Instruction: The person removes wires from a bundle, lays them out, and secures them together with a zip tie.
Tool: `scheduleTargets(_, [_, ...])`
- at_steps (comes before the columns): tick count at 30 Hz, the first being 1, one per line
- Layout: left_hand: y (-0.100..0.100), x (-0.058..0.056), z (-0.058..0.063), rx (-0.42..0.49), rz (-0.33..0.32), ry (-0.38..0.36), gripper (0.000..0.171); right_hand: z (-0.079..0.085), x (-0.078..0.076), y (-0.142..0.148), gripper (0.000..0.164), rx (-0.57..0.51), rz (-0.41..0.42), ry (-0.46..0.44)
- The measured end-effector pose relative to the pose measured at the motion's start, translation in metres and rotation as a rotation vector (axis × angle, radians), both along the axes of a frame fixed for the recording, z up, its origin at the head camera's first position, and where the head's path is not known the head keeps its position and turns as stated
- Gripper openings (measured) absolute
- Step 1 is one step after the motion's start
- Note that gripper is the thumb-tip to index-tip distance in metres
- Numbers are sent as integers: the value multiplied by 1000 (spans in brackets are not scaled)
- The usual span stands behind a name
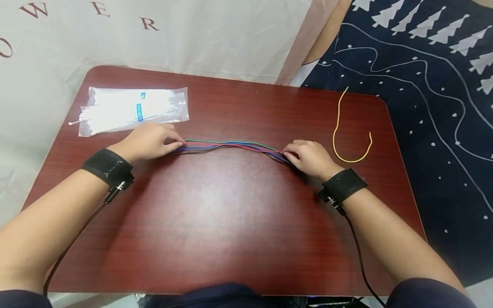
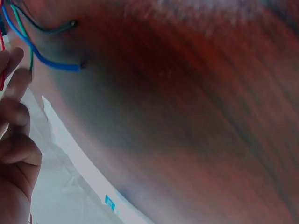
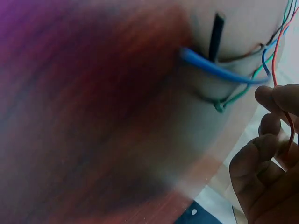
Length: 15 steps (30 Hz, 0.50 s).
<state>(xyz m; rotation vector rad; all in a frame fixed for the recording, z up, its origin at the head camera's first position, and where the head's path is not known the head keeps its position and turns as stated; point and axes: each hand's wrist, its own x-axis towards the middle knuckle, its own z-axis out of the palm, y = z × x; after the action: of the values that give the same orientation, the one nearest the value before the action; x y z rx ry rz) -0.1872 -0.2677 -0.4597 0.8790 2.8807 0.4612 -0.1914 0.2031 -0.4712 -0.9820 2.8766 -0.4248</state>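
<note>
- Reddish-brown wood-grain tabletop [image 1: 215,239] spans the scene, its near edge before the person's dark clothing [image 1: 225,295].
- On the near right, a black wristband [image 1: 344,186] circles the right forearm, with a dark cord [image 1: 356,244] running back from it; the left wrist carries a matching black strap [image 1: 108,167].
- Right hand [image 1: 308,158], at the right end of the wires: thumb and finger pinch together on the red wire [image 3: 274,65], with scarcely a gap between the tips.
- Left hand [image 1: 150,141], at the left end: fingertips drawn together on the same wire's other end.
- Between the hands, over the middle of the tabletop, a green wire [image 3: 236,98], a blue wire [image 3: 224,73] and a black wire [image 3: 216,39] run alongside the red; the blue and black have loose ends beside the fingers.
- Right of the right hand lies a curved yellow wire [image 1: 354,161], well apart from the others.
- Far left, beyond the left hand, rests a clear bag [image 1: 131,109] of thin white strips.
- Farthest back hangs pale lettered cloth [image 1: 215,38]; dark blue cloth [image 1: 420,128] with white trees is at the right.
</note>
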Motion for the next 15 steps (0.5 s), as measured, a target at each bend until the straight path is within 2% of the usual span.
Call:
scheduleTargets(7, [3, 4, -2, 2, 14, -23, 10, -1, 5, -5, 13, 11, -5, 37])
scheduleTargets(10, [4, 4, -2, 13, 12, -25, 9, 2, 4, -3, 13, -8, -40, 74])
scheduleTargets(12, [6, 5, -2, 18, 14, -28, 8, 6, 3, 3, 14, -19, -107, 113])
scheduleTargets(15, [8, 5, 0, 20, 20, -30, 9, 13, 0, 17, 19, -12, -282, 141])
